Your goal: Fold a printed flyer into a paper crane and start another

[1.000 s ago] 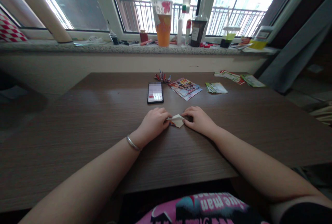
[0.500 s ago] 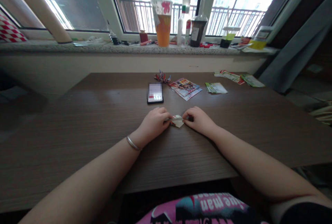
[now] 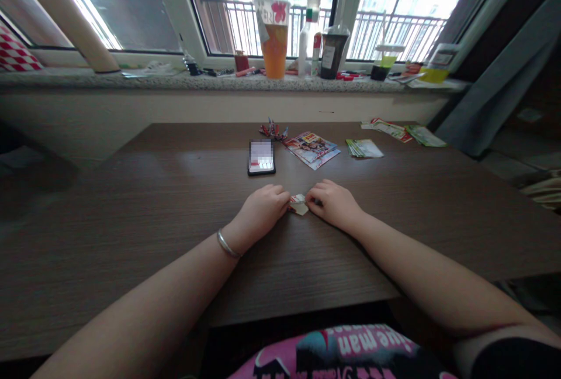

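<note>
A small piece of folded paper [image 3: 299,206], pale with some red print, lies on the brown table [image 3: 175,233] between my two hands. My left hand [image 3: 266,206], with a silver bangle at the wrist, closes its fingers on the paper's left side. At the right side my right hand [image 3: 332,203] pinches the paper's edge between thumb and fingers. The outer ends of the paper are hidden under my fingers. Beyond my left hand lies a phone [image 3: 262,157] with a lit screen.
Behind the phone sits a cluster of folded paper pieces [image 3: 273,129]. Printed leaflets [image 3: 312,150], a small stack of paper slips [image 3: 364,148] and more papers [image 3: 390,128] lie towards the back right. Drink cups [image 3: 275,40] and a clear bottle [image 3: 307,37] stand on the windowsill.
My hands have drawn slightly closer together on the folded paper, and the fingers of both have shifted a little. The paper stays in about the same place.
</note>
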Motion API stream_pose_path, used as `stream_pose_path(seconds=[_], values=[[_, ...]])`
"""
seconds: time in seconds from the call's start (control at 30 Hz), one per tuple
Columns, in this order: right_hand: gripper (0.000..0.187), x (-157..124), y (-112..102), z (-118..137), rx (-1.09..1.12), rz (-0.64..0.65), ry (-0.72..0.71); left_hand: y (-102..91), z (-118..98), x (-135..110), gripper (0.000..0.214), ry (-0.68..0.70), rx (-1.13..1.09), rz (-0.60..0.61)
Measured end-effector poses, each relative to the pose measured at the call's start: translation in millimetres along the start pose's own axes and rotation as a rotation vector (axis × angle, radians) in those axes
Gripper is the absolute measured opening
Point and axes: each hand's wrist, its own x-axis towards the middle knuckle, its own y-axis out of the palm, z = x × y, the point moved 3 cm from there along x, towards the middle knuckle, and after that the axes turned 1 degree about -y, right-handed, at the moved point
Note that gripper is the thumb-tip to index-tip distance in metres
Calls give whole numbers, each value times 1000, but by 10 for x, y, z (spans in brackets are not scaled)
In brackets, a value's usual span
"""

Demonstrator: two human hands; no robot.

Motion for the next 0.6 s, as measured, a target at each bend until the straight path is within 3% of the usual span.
stream_pose_path(seconds=[0.4, 0.6], values=[[24, -14, -1, 70, -38, -21, -69, -24, -28, -7, 18, 10, 32, -5], [17, -3, 17, 100, 9, -18, -20, -1, -29, -1, 16, 47, -70, -22]])
